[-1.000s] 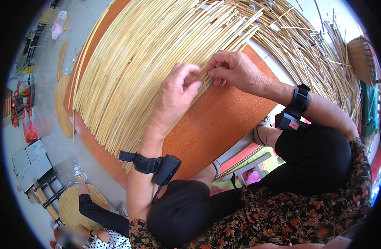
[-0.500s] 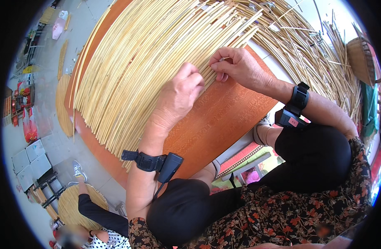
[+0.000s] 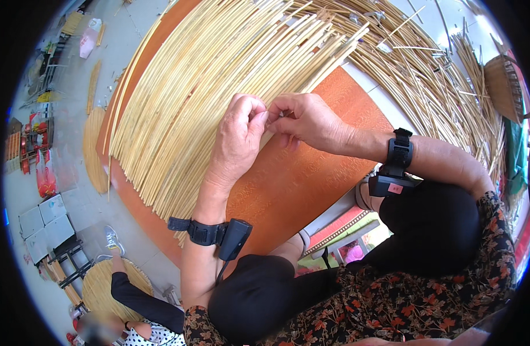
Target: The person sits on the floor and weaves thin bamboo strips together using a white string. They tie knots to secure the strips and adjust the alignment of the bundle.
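Reed is pinched between my left hand and right hand; squeezing harder could snap it, I judge.

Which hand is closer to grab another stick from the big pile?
Probably the left hand. It lies right over the sticks, which fan out on its side of the orange board. The right hand sits over bare board and pinches a stick end together with the left.

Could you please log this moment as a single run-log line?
left hand: pinching a cane strip | right hand: pinching the same strip | cane strips: fanned over orange board | hands: touching
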`<action>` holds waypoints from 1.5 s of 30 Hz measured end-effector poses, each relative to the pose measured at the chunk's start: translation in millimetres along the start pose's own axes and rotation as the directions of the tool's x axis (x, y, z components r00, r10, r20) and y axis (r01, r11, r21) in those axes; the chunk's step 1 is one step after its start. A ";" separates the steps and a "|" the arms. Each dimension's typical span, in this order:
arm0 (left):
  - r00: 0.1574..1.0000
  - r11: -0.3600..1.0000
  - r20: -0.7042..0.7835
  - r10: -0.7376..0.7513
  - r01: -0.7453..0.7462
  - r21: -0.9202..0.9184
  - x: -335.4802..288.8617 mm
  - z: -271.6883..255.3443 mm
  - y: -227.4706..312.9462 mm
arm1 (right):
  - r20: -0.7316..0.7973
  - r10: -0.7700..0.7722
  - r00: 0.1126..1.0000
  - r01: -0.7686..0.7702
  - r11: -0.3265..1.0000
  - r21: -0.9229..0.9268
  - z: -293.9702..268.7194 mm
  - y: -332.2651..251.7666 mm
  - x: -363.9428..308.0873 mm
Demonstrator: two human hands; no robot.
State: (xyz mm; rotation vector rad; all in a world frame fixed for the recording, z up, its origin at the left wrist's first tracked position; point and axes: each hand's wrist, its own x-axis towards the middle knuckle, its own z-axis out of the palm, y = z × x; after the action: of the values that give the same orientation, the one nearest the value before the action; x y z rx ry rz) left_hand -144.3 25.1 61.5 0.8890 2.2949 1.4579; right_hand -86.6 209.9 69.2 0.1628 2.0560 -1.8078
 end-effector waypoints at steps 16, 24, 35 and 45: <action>0.965 0.897 0.106 -0.239 0.262 -0.355 -7.6 -28.4 -5.8 | 0.068 -0.004 0.998 -0.014 0.966 0.260 0.5 16.0 -1.4; 0.999 0.999 0.049 -0.014 0.016 -0.050 -8.9 -12.4 1.4 | 0.075 -0.005 0.997 -0.011 0.976 0.218 0.9 18.6 0.5; 0.979 0.969 -0.021 -0.203 0.198 -0.148 -10.5 -0.2 -6.9 | 0.058 -0.024 0.998 0.011 0.977 0.214 2.1 20.0 -0.4; 0.969 0.949 -0.029 -0.246 0.234 -0.211 -9.3 5.2 -6.8 | 0.071 0.001 0.997 -0.015 0.980 0.199 0.9 16.9 -2.3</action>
State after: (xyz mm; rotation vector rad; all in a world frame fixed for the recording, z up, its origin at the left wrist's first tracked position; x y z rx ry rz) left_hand -136.7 20.9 52.3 0.4972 2.1497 1.5891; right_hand -78.5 212.1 54.4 0.1602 1.8217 -1.9838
